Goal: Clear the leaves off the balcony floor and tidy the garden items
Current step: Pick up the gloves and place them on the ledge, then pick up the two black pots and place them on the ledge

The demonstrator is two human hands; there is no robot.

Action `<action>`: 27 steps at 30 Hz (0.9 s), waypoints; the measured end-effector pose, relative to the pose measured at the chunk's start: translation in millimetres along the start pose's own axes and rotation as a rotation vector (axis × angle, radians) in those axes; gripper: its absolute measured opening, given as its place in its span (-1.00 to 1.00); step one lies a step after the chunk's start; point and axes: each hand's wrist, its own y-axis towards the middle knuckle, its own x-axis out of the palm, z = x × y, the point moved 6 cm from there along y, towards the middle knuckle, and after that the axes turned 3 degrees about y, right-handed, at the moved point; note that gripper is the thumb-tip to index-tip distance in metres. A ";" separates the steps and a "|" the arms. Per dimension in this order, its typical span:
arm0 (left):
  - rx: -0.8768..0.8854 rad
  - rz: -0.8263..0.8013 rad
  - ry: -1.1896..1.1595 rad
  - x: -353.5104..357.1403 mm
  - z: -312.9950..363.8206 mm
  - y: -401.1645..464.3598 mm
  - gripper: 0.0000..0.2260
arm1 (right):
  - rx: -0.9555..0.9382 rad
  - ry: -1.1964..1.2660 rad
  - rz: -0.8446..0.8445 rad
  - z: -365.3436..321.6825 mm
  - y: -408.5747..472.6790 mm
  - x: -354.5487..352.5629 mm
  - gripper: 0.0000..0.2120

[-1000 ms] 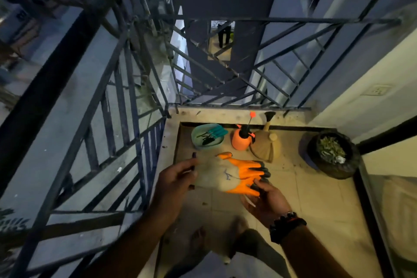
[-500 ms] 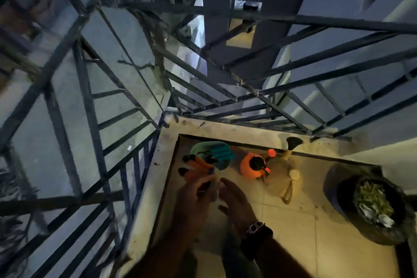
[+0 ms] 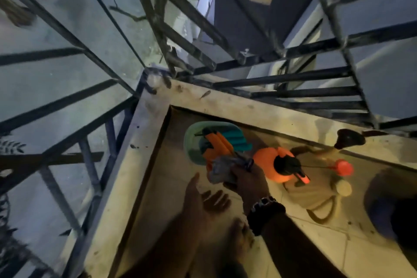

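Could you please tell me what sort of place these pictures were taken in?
Most likely a small balcony high on a building: a metal railing along a concrete ledge, a tiled floor, and garden gear in the corner, such as an orange sprayer and a green bowl.

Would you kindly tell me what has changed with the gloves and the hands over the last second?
The gloves went from both hands to the right hand alone, which now lowers them onto the green bowl. The left hand let go and hangs open. Orange sprayer and tan watering can stayed put.
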 end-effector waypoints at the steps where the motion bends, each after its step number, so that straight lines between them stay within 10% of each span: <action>1: -0.021 -0.046 -0.060 3.1 6.7 23.0 -0.56 | 0.010 0.013 -0.024 6.1 14.8 -1.1 -0.75; 7: 0.468 0.080 0.243 15.2 90.1 119.1 -0.93 | 0.086 -0.166 -0.083 22.3 119.6 -14.1 -0.88; 18: 0.493 0.171 0.496 4.1 126.7 216.8 -0.38 | -0.258 -1.161 0.335 35.5 248.2 -30.9 -0.72; 27: 0.750 0.395 0.870 12.1 114.9 139.3 -0.59 | -0.359 -0.782 0.502 41.6 152.1 -36.4 -0.62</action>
